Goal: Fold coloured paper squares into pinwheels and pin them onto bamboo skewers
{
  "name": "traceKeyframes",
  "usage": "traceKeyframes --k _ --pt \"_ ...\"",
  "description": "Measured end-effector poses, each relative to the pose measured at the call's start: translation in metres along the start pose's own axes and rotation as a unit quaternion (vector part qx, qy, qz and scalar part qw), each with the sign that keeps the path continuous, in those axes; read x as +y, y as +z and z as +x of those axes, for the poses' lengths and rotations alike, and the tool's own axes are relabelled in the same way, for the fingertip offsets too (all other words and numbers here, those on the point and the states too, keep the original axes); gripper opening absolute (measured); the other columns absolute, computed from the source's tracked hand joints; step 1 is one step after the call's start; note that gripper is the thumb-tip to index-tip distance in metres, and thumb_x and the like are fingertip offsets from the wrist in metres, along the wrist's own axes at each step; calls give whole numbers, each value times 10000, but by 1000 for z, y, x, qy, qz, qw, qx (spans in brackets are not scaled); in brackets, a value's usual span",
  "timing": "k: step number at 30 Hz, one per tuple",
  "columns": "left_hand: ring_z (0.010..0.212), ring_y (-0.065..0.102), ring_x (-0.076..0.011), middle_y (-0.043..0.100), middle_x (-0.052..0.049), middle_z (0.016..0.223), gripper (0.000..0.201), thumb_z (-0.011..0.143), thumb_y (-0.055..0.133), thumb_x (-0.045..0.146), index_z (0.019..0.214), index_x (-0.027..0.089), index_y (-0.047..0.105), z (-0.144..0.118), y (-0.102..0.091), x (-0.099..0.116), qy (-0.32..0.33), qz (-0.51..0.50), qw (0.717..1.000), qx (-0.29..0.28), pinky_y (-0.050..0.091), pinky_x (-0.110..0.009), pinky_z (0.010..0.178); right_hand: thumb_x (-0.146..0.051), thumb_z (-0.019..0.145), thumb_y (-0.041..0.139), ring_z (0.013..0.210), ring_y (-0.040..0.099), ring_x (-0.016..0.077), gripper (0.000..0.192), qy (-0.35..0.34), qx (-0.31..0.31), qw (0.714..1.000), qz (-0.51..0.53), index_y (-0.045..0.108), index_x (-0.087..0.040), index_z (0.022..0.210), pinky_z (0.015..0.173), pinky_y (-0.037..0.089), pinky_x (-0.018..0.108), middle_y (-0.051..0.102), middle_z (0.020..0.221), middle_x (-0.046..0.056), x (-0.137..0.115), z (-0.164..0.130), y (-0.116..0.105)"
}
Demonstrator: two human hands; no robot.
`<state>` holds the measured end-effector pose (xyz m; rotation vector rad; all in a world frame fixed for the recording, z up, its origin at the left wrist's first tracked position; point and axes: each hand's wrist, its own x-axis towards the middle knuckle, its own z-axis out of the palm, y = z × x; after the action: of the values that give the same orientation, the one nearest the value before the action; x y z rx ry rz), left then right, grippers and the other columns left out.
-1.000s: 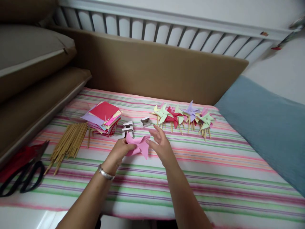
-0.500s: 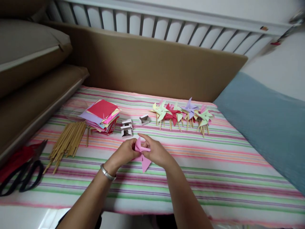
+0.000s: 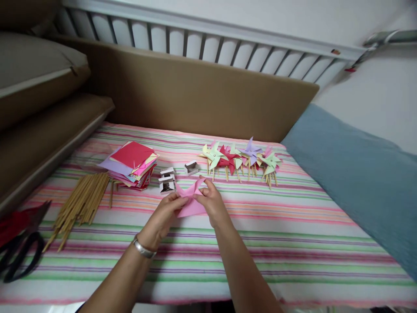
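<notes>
A piece of pink paper (image 3: pixel 191 208) with cut flaps is held between both hands, above the striped cloth. My left hand (image 3: pixel 167 213) pinches its left side between thumb and fingers. On its right side, my right hand (image 3: pixel 211 202) grips a raised flap, thumb toward the middle of the sheet. Just beyond my hands stand small white open boxes (image 3: pixel 167 186) with dark small contents I cannot make out. Another small white box (image 3: pixel 191 168) lies a little to the right of them.
Left of the boxes is a stack of coloured paper squares (image 3: pixel 133 155). Thin wooden sticks (image 3: pixel 80 198) lie in a bundle nearer me, with black-handled scissors (image 3: pixel 28 250) at far left. Finished paper pinwheels (image 3: pixel 250 152) lie at the back right, before a brown panel (image 3: pixel 195 95).
The pink paper has opened out from a folded pinwheel shape into a flatter sheet, its flaps spread. The whole view has shifted slightly, so the surroundings appear further left.
</notes>
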<state>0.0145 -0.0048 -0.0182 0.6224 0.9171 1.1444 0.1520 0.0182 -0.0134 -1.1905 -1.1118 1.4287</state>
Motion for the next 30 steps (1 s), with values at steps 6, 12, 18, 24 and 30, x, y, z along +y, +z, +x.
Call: traceKeyframes --k 6,12,18,24,30 --pt "661 608 -120 711 -31 725 221 548 791 228 729 131 710 4 -1 -12 11 -58 997 43 433 -227 684 -207 604 650 586 557 130 579 -17 36 997 59 457 -211 1150 575 417 235 595 636 -62 6 -3 19" --pt "609 598 -113 701 -25 661 185 540 786 201 683 120 701 6 -4 -10 14 -76 996 51 430 -218 632 -210 612 656 604 565 134 628 -8 35 997 67 431 -208 1198 607 435 251 594 654 -60 11 -2 23" --pt "564 596 -120 693 -30 614 192 523 784 191 672 109 696 6 -11 0 24 -69 994 83 437 -226 596 -296 707 642 704 600 155 555 -41 35 998 -31 467 -200 1225 683 475 295 637 756 -9 7 -4 16" --pt "516 599 -125 682 -20 568 158 480 779 139 589 122 665 7 -23 18 32 -97 986 132 437 -220 543 -181 798 532 1149 493 229 269 -296 -19 914 -276 657 -266 1021 979 384 417 554 1216 64 -2 -9 0" --pt "485 594 -135 670 -12 534 120 475 743 112 552 136 654 5 -27 23 51 -96 983 146 438 -231 510 -42 751 457 1378 157 262 401 -349 -132 831 -413 641 -261 1032 1079 237 497 206 1497 1 -1 -15 5"
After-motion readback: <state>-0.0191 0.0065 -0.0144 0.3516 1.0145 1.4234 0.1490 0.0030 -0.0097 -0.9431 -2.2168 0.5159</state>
